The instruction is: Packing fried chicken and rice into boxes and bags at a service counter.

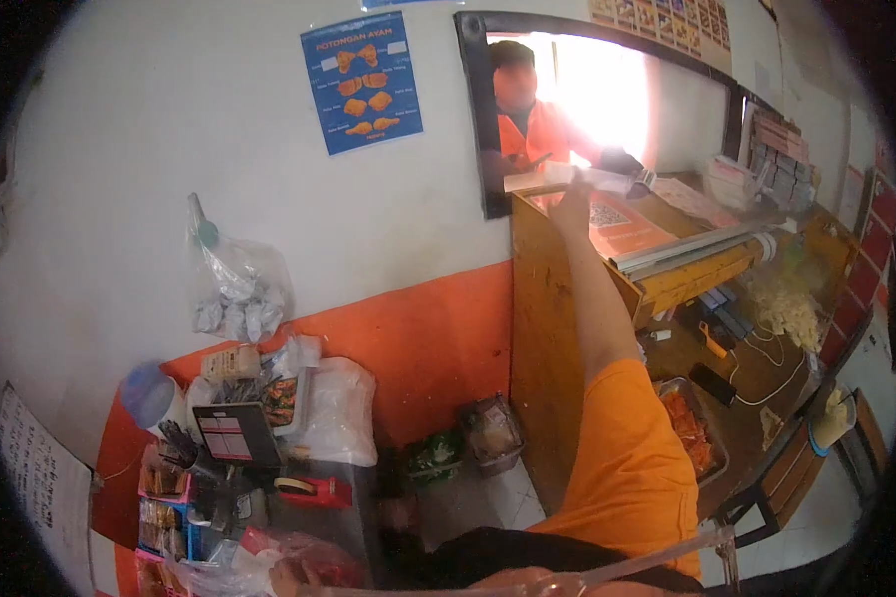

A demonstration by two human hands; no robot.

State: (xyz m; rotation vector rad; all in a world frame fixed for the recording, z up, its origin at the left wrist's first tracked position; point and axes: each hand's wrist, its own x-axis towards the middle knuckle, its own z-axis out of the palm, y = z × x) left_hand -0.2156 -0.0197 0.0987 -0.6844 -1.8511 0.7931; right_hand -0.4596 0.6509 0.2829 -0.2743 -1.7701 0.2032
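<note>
My right arm, in an orange sleeve, reaches up to the wooden counter at the window. My right hand (571,207) is over its left end, at a pale sheet (593,177); glare hides whether the fingers grip it. Beneath lies an orange card with a printed code (631,227). Across the counter stands a person in a bright orange-red top (537,138), with a dark slim object near one hand. Low in the picture, my left hand (290,578) is partly cut off beside a reddish plastic bag (328,560); its grip is unclear.
A red tape dispenser (328,492), a dark-framed tablet-like panel (237,434) and stacked clear plastic bags (336,410) crowd the left table. On the desk at right are a phone (712,383), white cables and a tub of orange packets (691,429). A wooden chair (791,470) stands beyond.
</note>
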